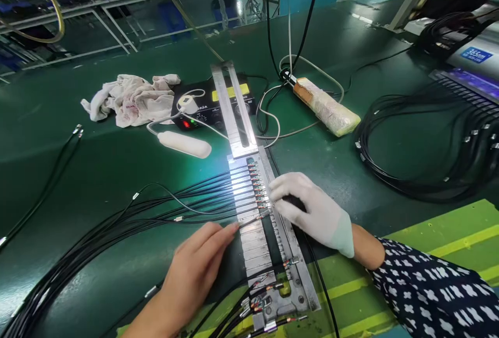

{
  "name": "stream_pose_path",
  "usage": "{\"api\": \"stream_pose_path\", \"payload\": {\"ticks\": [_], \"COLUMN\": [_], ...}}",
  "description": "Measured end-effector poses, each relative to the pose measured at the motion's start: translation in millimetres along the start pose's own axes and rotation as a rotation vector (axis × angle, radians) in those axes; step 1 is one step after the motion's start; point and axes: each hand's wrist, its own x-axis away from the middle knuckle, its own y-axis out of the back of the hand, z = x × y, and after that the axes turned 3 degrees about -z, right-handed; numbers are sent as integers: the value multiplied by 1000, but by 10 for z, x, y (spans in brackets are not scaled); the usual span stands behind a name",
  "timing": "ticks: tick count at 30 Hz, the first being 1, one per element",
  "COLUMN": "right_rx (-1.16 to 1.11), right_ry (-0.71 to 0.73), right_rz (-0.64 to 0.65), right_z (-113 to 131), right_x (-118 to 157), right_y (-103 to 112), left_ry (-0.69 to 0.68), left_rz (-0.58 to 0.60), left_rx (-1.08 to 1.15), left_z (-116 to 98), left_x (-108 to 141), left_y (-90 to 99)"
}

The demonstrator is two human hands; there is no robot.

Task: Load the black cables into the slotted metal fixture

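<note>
A long metal fixture (253, 247) lies on the green table, with a row of black cables (206, 188) whose stripped ends sit side by side in its upper slots. Bare and pinched, my left hand (198, 262) grips one cable near its end, at the fixture's left edge. My right hand (312, 210), in a white glove, rests on the fixture's right rail; its thumb and fingers are bent close to that cable's tip, slightly apart. More cable ends (261, 304) lie across the fixture's lower end.
Beyond the fixture stand a black control box (212, 109), a slotted metal frame (234, 109), a white cloth (132, 99) and a white handheld piece (184, 144). A wrapped tool (325, 106) lies behind my right hand. Coiled cables (370, 161) sit at right near a lit device (475, 80).
</note>
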Motion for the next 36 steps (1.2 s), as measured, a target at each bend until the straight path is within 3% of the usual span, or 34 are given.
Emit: {"api": "stream_pose_path", "payload": {"ticks": [5,13,19,23,28,36], "right_rx": [2,34,35,36,46,36], "right_ry": [-41,-28,-53,-72,-106,-46], "right_rz": [-38,-32,-28,-3,23,7], "right_z": [-87,-85,-80,-80,-81,-135], "right_x": [-48,-51,-57,-51,-49,-96], "right_y": [32,19,18,35,56,12], "left_ry": [-166,-299,-218,-195,-126,-22], "left_rz": [94,199,260,240,94,171], "left_rx": [-158,-242,-96,-31,-244,-294], "left_z": [183,228,254,261,215,35], "left_x": [-126,-304,-312,-275,-120,-50], "left_y": [21,126,120,64,30,-9]}}
